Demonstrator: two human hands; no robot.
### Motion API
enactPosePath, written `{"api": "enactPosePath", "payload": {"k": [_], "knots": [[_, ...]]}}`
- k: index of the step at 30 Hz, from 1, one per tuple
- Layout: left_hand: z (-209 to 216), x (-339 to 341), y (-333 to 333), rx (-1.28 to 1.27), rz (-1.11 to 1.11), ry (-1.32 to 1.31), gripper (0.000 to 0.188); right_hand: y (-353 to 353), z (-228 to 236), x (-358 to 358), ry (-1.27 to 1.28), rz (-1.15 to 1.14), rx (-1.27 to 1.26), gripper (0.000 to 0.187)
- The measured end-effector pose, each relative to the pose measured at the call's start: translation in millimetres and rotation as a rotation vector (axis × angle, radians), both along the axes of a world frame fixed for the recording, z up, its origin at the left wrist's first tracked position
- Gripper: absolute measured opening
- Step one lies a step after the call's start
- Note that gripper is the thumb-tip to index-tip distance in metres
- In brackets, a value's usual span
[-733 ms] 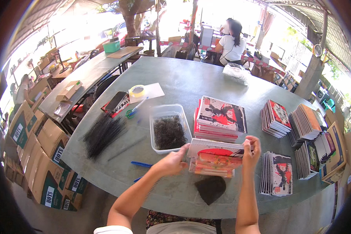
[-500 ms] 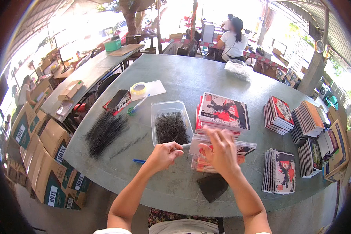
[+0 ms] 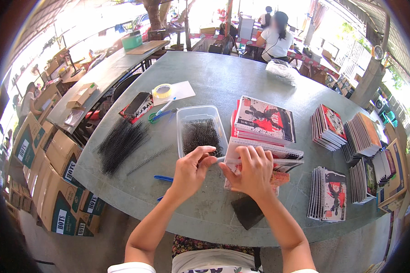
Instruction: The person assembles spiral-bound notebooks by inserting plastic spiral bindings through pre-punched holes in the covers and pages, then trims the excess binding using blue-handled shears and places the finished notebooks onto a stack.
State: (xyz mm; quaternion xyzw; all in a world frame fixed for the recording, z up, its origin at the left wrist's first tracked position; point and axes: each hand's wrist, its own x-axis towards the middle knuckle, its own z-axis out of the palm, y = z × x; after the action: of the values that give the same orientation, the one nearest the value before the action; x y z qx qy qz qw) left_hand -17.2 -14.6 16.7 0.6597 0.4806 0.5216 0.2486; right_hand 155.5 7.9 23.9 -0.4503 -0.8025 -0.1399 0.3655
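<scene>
My left hand is in a pinch beside the near edge of a clear plastic tub of black spiral coils. What its fingertips hold, if anything, is too small to make out. My right hand bends its fingers over the edge of a notebook, its thumb pointing toward my left hand. Behind it rises a stack of notebooks with red, black and white covers. A dark flat piece lies below my right wrist.
Left of the tub lie a heap of long black coils, a phone, scissors, a tape roll and a blue pen. Bound notebook stacks stand right. Cardboard boxes crowd the table's left side. A person sits beyond.
My right hand has come down and left onto the notebook edge, and its fingers have bent. My left hand has moved slightly up and right, toward it. The view has shifted a little.
</scene>
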Motion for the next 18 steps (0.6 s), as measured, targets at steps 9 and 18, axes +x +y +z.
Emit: {"api": "enactPosePath", "payload": {"k": [9, 18], "knots": [[-1.2, 19.1, 5.7, 0.167, 0.061, 0.124, 0.016, 17.5, 2.4, 3.8, 0.041, 0.012, -0.086, 0.037], [3.0, 12.2, 12.9, 0.407, 0.104, 0.347, 0.016, 19.8, 4.1, 5.3, 0.012, 0.253, -0.137, 0.021]]}}
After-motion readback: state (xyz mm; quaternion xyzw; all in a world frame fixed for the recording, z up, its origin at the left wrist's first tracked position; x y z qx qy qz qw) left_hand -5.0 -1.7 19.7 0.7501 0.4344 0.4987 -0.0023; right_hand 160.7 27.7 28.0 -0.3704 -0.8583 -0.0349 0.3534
